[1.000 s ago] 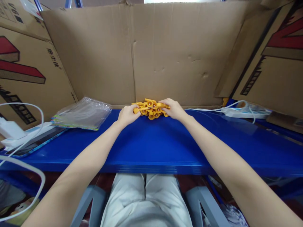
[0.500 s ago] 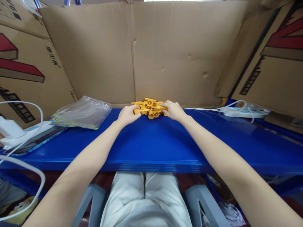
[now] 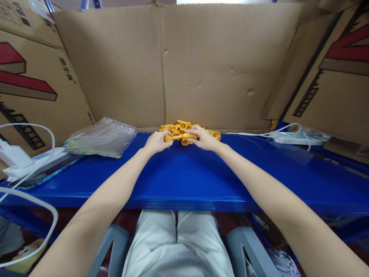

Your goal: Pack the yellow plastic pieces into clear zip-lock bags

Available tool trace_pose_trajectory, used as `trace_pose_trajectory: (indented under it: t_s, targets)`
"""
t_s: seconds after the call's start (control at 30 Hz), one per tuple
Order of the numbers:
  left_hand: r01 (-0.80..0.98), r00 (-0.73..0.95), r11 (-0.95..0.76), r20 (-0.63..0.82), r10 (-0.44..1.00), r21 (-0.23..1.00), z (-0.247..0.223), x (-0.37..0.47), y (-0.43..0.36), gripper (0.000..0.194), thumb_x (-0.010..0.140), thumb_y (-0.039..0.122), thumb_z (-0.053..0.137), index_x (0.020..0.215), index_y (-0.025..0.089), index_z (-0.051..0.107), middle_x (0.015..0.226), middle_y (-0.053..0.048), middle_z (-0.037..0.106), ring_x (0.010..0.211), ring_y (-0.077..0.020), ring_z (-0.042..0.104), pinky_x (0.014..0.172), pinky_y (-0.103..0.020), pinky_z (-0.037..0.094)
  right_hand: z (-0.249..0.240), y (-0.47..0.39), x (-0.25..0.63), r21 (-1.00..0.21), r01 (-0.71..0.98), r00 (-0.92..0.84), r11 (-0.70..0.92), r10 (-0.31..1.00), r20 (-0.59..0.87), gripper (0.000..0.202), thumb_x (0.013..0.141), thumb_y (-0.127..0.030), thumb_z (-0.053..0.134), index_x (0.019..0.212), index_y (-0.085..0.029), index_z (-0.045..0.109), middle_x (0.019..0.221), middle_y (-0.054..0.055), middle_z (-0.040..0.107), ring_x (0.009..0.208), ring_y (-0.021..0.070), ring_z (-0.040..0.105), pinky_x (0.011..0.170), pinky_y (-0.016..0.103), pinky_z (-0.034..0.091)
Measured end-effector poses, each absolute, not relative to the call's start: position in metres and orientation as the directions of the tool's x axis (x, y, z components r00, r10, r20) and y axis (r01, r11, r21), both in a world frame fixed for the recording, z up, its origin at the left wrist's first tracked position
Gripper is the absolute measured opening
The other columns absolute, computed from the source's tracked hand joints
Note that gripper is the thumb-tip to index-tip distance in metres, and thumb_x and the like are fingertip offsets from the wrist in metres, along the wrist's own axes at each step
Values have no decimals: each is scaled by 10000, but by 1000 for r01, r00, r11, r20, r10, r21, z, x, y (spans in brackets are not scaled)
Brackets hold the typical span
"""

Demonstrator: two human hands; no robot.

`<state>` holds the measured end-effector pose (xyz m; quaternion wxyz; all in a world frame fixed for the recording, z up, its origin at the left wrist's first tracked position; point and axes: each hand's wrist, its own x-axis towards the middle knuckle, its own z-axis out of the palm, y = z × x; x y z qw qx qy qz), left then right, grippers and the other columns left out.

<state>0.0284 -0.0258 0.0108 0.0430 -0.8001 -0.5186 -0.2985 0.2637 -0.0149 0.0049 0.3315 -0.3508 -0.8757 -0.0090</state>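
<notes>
Head view: a pile of yellow pieces [image 3: 183, 126], many with cone-shaped mouths, lies on a blue table [image 3: 187, 175] against a cardboard panel [image 3: 216, 65] standing directly behind it. At the pile's left front, the left hand [image 3: 155, 142] pinches a round-ended yellow piece [image 3: 168, 138] between thumb and fingers, its grip narrow. At the pile's right front, the right hand [image 3: 205, 139] grips a wider yellow piece [image 3: 189, 136] with thumb and fingers, covering part of the pile; a few cones show beyond it. A thin ribbed stretch runs between the two held pieces in front of the pile; whether they are joined or merely meet, I cannot tell. Left of the pile, well apart from it, lies a clear plastic bag [image 3: 100, 139], and farther left are a dark flat device [image 3: 43, 172] and a white power strip [image 3: 36, 163]. Well to the right of the pile sits another white strip [image 3: 300, 138] with a white cable leading toward the pile. Printed cartons flank the pile far out on both sides.
</notes>
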Motion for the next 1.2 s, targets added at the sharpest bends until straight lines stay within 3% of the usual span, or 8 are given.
trace_pose_trajectory:
  t_s: [0.2, 0.37, 0.47, 0.6, 0.7, 0.93, 1.03, 1.2]
  targets:
    - [850, 295, -449, 459, 838, 275, 8, 22, -19, 269, 697, 317, 576, 933, 224, 667, 604, 21, 647, 587, -158, 580, 597, -248, 414, 7, -11, 272, -540, 507, -510, 672, 739, 440, 544, 715, -205, 686, 1220, -201, 482, 1199, 106, 517, 980, 194, 587, 853, 399, 500]
    - [846, 329, -472, 456, 827, 247, 7, 21, -18, 248, 674, 327, 583, 873, 204, 666, 577, 22, 622, 547, -145, 542, 568, -246, 387, 10, -17, 273, -798, 420, -479, 432, 853, 209, 264, 758, -316, 680, 932, -150, 569, 952, 77, 651, 765, 145, 659, 746, 292, 524]
    - [837, 344, -485, 446, 826, 252, 7, 22, -19, 253, 672, 321, 573, 877, 200, 660, 554, 32, 604, 527, -137, 525, 568, -246, 382, 10, -23, 269, -883, 382, -468, 271, 881, 68, 349, 834, -479, 573, 787, -133, 567, 775, 96, 685, 584, 123, 642, 559, 225, 506]
    - [826, 360, -504, 452, 816, 252, 7, 23, -19, 242, 666, 317, 572, 857, 198, 660, 562, 33, 598, 535, -133, 517, 569, -242, 379, 11, -26, 265, -895, 419, -397, 150, 917, -32, 552, 891, -604, 346, 721, -122, 554, 552, 83, 633, 361, 88, 520, 344, 189, 371]
    - [832, 356, -499, 457, 816, 243, 6, 24, -19, 245, 659, 332, 581, 845, 195, 663, 581, 25, 597, 546, -136, 511, 556, -243, 368, 14, -27, 266, -886, 442, -379, 137, 924, -46, 569, 896, -618, 289, 785, -126, 553, 612, 84, 658, 356, 79, 519, 327, 181, 356]
    - [839, 387, -507, 440, 811, 197, 5, 24, -17, 234, 669, 341, 569, 836, 208, 664, 586, 24, 599, 556, -141, 518, 545, -245, 349, 13, -25, 275, -861, 447, -528, 243, 848, -35, 366, 740, -334, 724, 989, -152, 528, 937, 85, 700, 558, 91, 637, 501, 186, 477]
    - [844, 392, -502, 419, 819, 189, 5, 24, -19, 234, 673, 322, 558, 848, 209, 667, 573, 29, 605, 558, -142, 530, 545, -243, 353, 13, -26, 274, -864, 457, -540, 211, 838, -81, 281, 814, -389, 639, 853, -121, 565, 824, 97, 714, 502, 77, 602, 466, 176, 443]
    - [821, 405, -528, 429, 808, 218, 5, 27, -23, 245, 682, 326, 554, 860, 200, 666, 572, 23, 617, 587, -149, 553, 581, -244, 385, 15, -27, 269, -899, 433, -507, 72, 844, -177, 571, 943, -530, 286, 706, -102, 580, 466, 60, 598, 315, 64, 442, 343, 179, 339]
